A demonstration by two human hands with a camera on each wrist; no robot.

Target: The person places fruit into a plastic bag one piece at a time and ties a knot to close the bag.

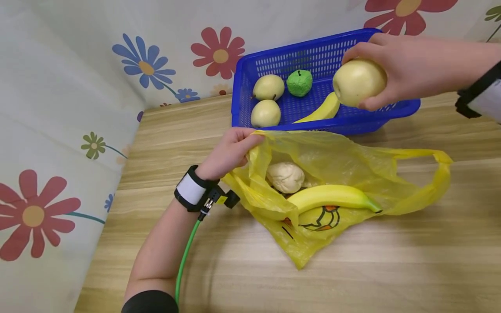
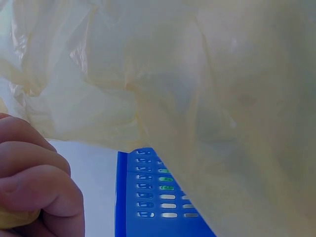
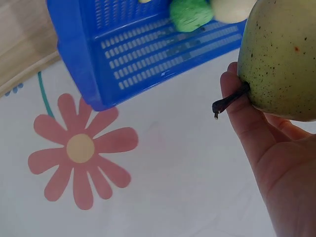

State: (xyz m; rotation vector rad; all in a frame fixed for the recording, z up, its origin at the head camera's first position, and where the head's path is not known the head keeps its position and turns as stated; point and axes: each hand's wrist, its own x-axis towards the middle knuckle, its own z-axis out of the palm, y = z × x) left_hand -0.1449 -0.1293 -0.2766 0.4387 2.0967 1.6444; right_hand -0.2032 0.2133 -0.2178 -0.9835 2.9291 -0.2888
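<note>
My left hand (image 1: pixel 231 152) pinches the rim of a yellow plastic bag (image 1: pixel 344 152) at its left end. Inside the bag's mouth lie a banana (image 1: pixel 332 196) and a pale, lumpy, wrinkled item (image 1: pixel 287 177). A round, pale yellow pear (image 1: pixel 359 82) is gripped in my right hand (image 1: pixel 399 65), raised above the right part of the blue basket (image 1: pixel 391 114). Its dark stem and speckled skin show in the right wrist view. In the left wrist view the bag's film covers most of the scene, and the left hand (image 2: pixel 39 182) shows at the lower left.
In the basket are two pears, one (image 1: pixel 269 87) behind the other (image 1: pixel 266 114), a green bumpy fruit (image 1: pixel 299 83) and another banana (image 1: pixel 322 111). Behind the wooden table (image 1: pixel 250 278) hangs a white flowered cloth (image 1: pixel 176 26). A green cable (image 1: pixel 185 256) runs along the left forearm.
</note>
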